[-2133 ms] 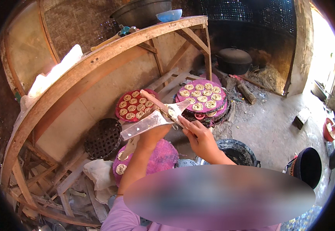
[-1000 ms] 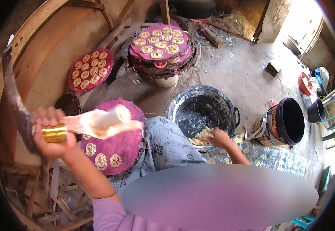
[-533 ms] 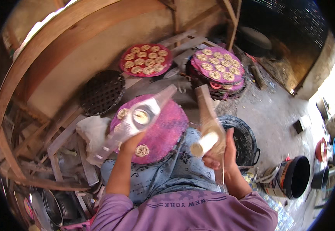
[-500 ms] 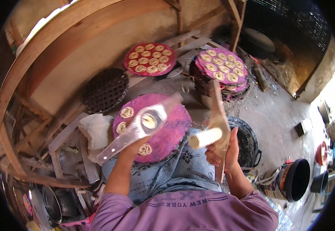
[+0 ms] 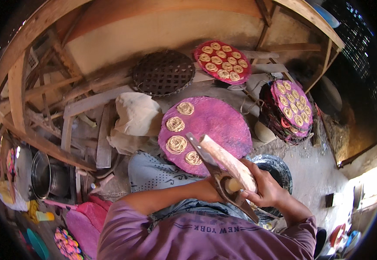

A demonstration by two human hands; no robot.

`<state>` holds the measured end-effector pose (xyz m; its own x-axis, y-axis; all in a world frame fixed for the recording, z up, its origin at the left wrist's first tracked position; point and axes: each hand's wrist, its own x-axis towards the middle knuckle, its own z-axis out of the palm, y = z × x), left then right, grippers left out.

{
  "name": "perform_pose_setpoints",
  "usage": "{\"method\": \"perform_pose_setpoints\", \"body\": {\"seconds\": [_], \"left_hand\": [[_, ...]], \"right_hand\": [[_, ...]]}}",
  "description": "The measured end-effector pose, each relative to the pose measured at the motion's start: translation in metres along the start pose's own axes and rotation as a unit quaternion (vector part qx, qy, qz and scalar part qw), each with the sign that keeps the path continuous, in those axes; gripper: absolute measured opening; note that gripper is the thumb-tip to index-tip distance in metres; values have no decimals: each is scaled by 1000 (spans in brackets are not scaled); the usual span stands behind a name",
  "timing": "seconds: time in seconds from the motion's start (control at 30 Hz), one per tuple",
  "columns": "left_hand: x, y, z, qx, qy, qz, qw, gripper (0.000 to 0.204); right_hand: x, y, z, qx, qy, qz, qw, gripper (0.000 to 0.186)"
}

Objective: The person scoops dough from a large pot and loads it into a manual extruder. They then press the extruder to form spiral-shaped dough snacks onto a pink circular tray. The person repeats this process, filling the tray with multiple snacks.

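Note:
My right hand (image 5: 262, 184) grips a pale wooden plunger (image 5: 223, 160). It lies along a narrow metal press (image 5: 206, 158), with a short pale cylinder (image 5: 234, 185) at their junction. My left hand (image 5: 212, 190) holds the press from beneath, its fingers largely hidden behind it. Just beyond them, a round pink mat (image 5: 223, 121) on my lap bears several coiled noodle nests (image 5: 176, 144) along its left side. Right of my hands is a black basin (image 5: 275, 164) with pale residue, partly covered by my arm.
A dark lattice tray (image 5: 162, 71) and a red tray of nests (image 5: 222, 60) lean behind. Stacked pink trays (image 5: 292, 104) stand right. A crumpled pale sack (image 5: 136, 112), wooden framing (image 5: 19, 86) and steel pots (image 5: 54, 177) are left; a red bowl (image 5: 338, 236) is lower right.
The two tool pieces, held apart half a second ago, are now together as both hands have met at the lower middle. The view has swung leftward. Earlier my right hand was in the basin.

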<state>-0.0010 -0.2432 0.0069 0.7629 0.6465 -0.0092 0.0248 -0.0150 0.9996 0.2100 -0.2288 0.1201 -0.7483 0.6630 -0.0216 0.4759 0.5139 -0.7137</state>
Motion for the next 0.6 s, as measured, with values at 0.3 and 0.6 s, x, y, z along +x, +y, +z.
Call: {"method": "perform_pose_setpoints", "body": {"seconds": [0.3,0.6], "left_hand": [[5,52,-58,95,95,118,984,52],[31,113,-169,-498,47,336,798,86]], "right_hand": [[-3,39,-23,455,-187,135,860,109],[27,61,-20,602,-229,171,745,122]]}}
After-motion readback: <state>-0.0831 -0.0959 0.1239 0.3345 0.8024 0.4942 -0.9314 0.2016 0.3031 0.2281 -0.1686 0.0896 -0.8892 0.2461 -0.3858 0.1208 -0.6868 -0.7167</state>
